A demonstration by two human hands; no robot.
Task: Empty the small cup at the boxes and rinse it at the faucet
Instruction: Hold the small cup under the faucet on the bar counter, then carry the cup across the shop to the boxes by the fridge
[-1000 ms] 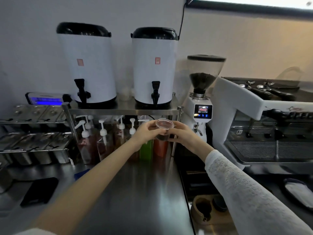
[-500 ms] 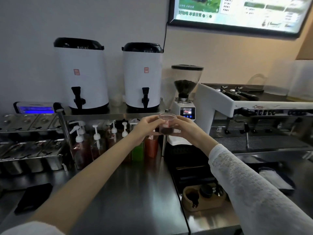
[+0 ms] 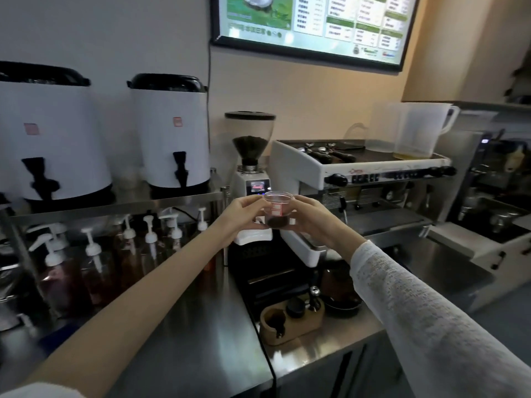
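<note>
Clear small cup (image 3: 278,208) pinched upright between fingers (image 3: 253,200) of 2 hands.

Both arms reach from the bottom corners toward the frame's centre. The left hand (image 3: 242,215) and right hand (image 3: 311,216) face each other, fingers curled, pinching the small cup (image 3: 278,208) between them, upright.

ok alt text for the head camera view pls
Both hands, left hand and right hand, hold a small clear cup with dark contents upright in front of a coffee grinder. An espresso machine stands to the right, two white dispensers and pump bottles to the left.
</note>
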